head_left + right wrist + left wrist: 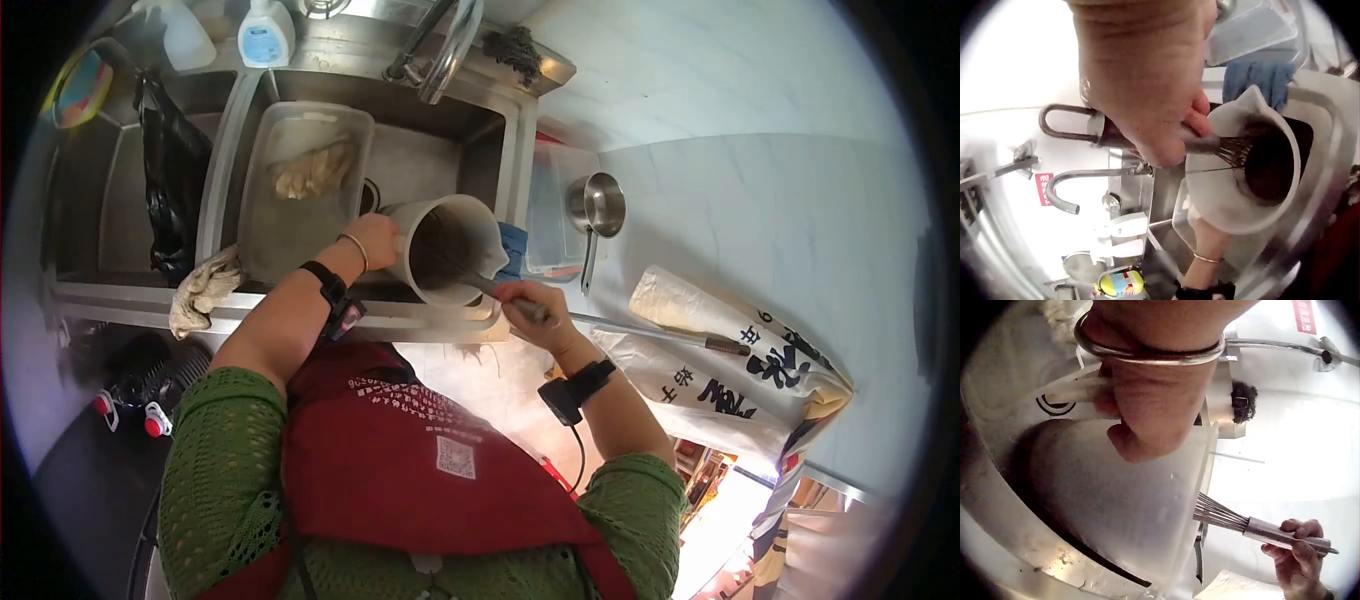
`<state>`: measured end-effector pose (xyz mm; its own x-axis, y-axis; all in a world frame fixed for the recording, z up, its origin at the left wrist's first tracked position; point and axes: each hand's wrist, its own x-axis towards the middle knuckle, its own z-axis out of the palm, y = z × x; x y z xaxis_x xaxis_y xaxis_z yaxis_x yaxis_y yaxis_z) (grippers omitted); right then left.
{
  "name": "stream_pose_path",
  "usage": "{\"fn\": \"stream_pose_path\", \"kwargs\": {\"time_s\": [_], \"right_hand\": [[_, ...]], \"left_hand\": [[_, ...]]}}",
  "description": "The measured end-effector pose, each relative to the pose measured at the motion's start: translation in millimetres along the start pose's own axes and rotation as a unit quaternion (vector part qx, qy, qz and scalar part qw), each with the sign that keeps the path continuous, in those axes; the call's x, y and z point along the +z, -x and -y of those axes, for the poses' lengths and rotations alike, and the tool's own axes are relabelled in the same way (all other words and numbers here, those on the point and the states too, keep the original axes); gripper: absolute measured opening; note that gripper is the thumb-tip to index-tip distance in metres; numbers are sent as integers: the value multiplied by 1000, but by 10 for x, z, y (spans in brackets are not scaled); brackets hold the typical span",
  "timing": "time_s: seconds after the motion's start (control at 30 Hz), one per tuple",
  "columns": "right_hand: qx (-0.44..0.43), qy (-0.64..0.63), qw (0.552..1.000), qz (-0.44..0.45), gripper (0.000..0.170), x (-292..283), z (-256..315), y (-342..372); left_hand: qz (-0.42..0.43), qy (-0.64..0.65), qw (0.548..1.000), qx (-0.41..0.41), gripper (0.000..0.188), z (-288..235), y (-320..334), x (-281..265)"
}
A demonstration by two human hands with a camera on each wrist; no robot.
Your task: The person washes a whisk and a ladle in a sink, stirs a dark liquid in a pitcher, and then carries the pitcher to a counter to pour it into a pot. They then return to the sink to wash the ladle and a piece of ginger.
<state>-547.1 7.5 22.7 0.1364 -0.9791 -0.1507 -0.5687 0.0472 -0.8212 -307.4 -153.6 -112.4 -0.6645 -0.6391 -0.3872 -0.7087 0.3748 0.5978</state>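
A white plastic pitcher (pixel 408 262) is tilted over the sink's front edge, its mouth facing the right side. The left hand (pixel 375 240) grips its handle; in the left wrist view that hand (pixel 1154 412) curls at the handle beside the pitcher wall (pixel 1116 494). The right hand (pixel 538 312) holds a metal whisk (pixel 480 284) by its handle, the wires reaching into the pitcher. In the right wrist view the right hand (pixel 1147 106) is wrapped round the whisk handle (pixel 1200 141), and the wires (pixel 1234 150) lie inside the pitcher, where it looks dark.
A clear tub (pixel 262 215) with a beige cloth (pixel 315 170) stands in the sink, left of the pitcher. A black bag (pixel 172 180) hangs over the divider. The faucet (pixel 455 50) is behind. A blue cloth (pixel 512 250) and a saucepan (pixel 602 205) are at the right.
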Motion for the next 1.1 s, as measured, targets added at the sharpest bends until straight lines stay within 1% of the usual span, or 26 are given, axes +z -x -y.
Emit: {"fn": "stream_pose_path", "kwargs": {"time_s": [0.03,0.07,0.1,0.13,0.2,0.23,0.27,0.3,0.33,0.37,0.4,0.43,0.5,0.53,0.6,0.63,0.7,0.73,0.8,0.83,0.87,0.93,0.97,1.0,1.07,1.1], "right_hand": [[16,-82,995,-47,9,4,-57,4],[16,-80,995,-50,9,-30,-100,38],[147,-185,967,-95,9,-62,-89,49],[274,-284,909,-136,11,-91,-87,58],[262,-296,909,-135,13,-156,-195,39],[171,-227,953,-109,14,-190,-227,-1],[78,-154,982,-81,14,-214,-263,-44],[20,-82,994,-65,14,-233,-178,-141],[21,-83,994,-64,14,-238,-88,-225],[3,-40,999,-29,13,-231,-4,-284],[-16,4,1000,6,13,-224,33,-301],[-16,3,1000,5,13,-217,-2,-257],[89,-48,995,-15,12,-223,-92,-112],[90,-48,995,-15,12,-246,-76,-32],[173,-115,975,-79,15,-307,-37,79],[172,-116,975,-78,15,-340,-39,47],[194,-229,947,-110,17,-383,-37,-30],[193,-230,948,-111,17,-345,-139,-86],[91,-114,989,-34,15,-190,-402,-250],[69,-107,992,9,14,-138,-371,-334],[68,-107,992,10,14,-127,-336,-414],[-11,17,998,52,15,-138,-194,-568],[-56,-2,997,47,17,-143,-127,-609],[-55,-3,997,48,17,-191,22,-630],[-121,57,989,54,17,-328,292,-634],[-122,59,989,54,17,-381,257,-591]], "left_hand": [[-3,-14,1000,-4,24,3,-33,39],[-4,-15,1000,0,24,20,-59,83],[3,-16,1000,7,27,39,-51,103],[10,-16,1000,13,30,55,-42,127],[9,-19,1000,11,27,37,-9,120],[10,-20,1000,9,25,13,12,91],[11,-20,1000,8,25,-10,26,67],[19,-17,1000,7,25,-32,32,38],[28,-15,999,7,25,-45,30,36],[31,-14,999,7,25,-33,20,72],[17,-7,1000,10,25,-10,4,99],[2,0,1000,12,25,11,-11,114],[-6,10,1000,6,26,34,-18,135],[-14,22,1000,-1,26,29,-6,142],[-12,16,1000,-4,26,1,26,128],[-11,8,1000,-8,26,0,34,120],[-16,10,1000,-4,26,7,54,149],[-26,14,1000,2,26,6,46,154],[-18,1,1000,3,26,6,30,172],[-6,-11,1000,4,26,14,30,178],[-8,-11,1000,3,26,25,29,177],[-23,-2,999,34,26,54,48,194],[-21,-1,999,34,26,83,27,242],[-23,-4,999,32,26,122,-35,304],[-26,-5,999,30,25,126,-47,321],[-31,3,999,30,25,97,-31,268]]}}
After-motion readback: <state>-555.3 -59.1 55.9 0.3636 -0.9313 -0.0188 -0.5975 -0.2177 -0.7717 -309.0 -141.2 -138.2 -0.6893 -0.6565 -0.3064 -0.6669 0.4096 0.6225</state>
